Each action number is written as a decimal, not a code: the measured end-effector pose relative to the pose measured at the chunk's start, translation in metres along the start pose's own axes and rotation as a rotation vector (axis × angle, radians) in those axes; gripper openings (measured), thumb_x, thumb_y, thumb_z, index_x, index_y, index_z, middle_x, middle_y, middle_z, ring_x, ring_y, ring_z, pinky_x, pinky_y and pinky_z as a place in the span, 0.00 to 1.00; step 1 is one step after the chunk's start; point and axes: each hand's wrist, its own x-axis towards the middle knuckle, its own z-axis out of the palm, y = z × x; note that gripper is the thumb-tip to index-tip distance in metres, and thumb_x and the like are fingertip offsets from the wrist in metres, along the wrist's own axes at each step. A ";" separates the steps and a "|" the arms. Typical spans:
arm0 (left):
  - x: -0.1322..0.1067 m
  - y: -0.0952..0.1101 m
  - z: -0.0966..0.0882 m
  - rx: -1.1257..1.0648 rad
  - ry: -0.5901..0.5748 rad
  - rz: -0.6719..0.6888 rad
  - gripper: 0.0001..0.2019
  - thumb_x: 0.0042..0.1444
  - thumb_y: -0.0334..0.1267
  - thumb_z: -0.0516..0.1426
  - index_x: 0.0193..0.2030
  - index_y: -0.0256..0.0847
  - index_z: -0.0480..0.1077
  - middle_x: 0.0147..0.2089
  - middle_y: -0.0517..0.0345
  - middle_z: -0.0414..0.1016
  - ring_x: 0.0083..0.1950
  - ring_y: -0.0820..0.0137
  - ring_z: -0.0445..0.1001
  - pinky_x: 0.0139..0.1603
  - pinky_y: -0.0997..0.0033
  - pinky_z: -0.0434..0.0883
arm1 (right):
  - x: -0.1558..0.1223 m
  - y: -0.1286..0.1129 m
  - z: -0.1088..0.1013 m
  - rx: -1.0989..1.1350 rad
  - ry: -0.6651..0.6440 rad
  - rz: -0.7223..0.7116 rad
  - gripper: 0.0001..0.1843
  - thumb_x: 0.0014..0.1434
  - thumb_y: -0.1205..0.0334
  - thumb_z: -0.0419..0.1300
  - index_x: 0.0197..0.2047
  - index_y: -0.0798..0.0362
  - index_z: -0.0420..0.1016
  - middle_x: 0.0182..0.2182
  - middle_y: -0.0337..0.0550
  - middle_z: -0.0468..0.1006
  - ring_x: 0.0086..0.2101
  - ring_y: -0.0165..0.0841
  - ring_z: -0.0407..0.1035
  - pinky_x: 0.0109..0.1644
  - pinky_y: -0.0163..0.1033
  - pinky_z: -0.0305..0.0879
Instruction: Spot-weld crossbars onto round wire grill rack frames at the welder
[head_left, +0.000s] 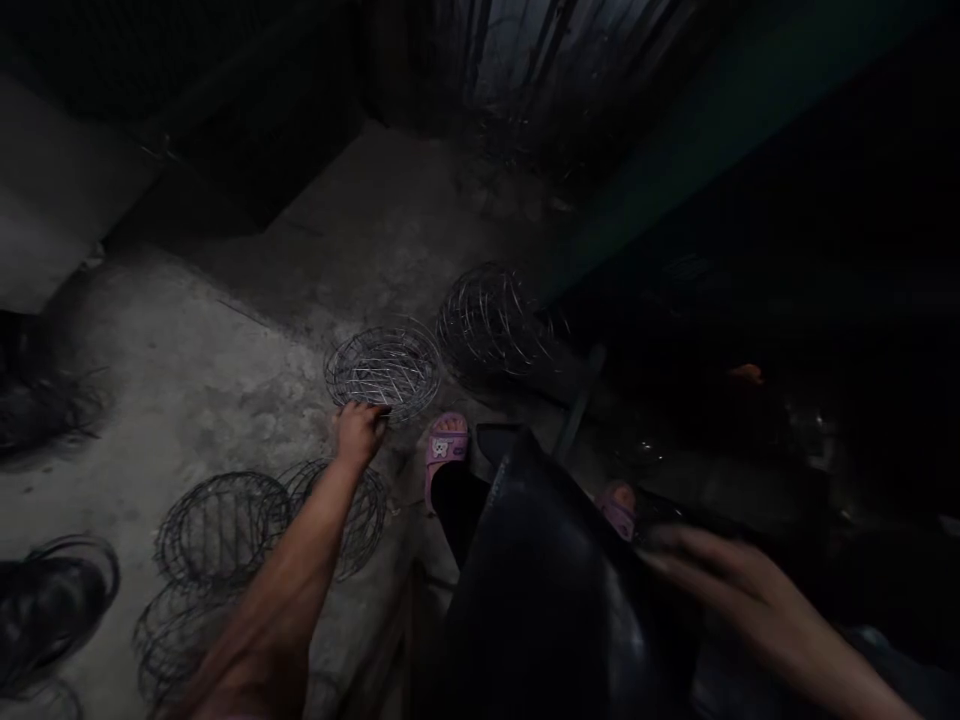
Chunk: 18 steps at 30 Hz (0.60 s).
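My left hand (358, 430) reaches down and is closed on the near rim of a round wire basket (384, 368) that rests on the concrete floor. My right hand (720, 572) hangs at the lower right, blurred, fingers stretched out and holding nothing, close to my dark trouser leg (547, 590). My feet in pink sandals (446, 452) stand just right of the basket.
A stack of wire baskets on its side (495, 318) lies behind the held one. Several dark wire baskets (225, 525) lie on the floor at lower left, near a black shoe (52, 595). A wall edge (45, 190) is at left; metal bars (525, 60) stand at the back.
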 end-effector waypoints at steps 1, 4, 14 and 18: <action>-0.001 0.000 -0.003 -0.012 0.023 -0.003 0.14 0.57 0.38 0.54 0.48 0.45 0.76 0.41 0.50 0.76 0.49 0.56 0.68 0.50 0.55 0.59 | 0.023 -0.012 0.017 -0.081 -0.153 -0.092 0.15 0.45 0.48 0.68 0.33 0.48 0.80 0.30 0.44 0.78 0.32 0.43 0.73 0.34 0.43 0.72; -0.002 0.001 -0.011 -0.049 0.076 0.011 0.14 0.57 0.36 0.54 0.47 0.46 0.77 0.40 0.51 0.76 0.47 0.57 0.68 0.48 0.57 0.60 | 0.086 -0.052 0.082 -0.284 -0.258 -0.410 0.13 0.54 0.59 0.58 0.41 0.49 0.80 0.38 0.44 0.79 0.40 0.43 0.73 0.47 0.46 0.69; -0.009 0.021 -0.057 -0.243 0.217 0.241 0.13 0.58 0.34 0.52 0.44 0.43 0.77 0.39 0.56 0.76 0.43 0.67 0.70 0.50 0.64 0.65 | 0.159 -0.115 0.229 -0.910 -0.521 -0.890 0.19 0.59 0.67 0.57 0.54 0.56 0.70 0.45 0.51 0.74 0.47 0.45 0.66 0.54 0.51 0.56; -0.027 0.026 -0.077 -0.423 0.581 0.282 0.17 0.53 0.39 0.60 0.50 0.43 0.73 0.50 0.55 0.72 0.55 0.63 0.67 0.59 0.61 0.64 | 0.158 -0.111 0.215 -0.511 -0.684 -0.713 0.06 0.59 0.66 0.56 0.38 0.56 0.74 0.33 0.41 0.75 0.36 0.34 0.68 0.43 0.38 0.62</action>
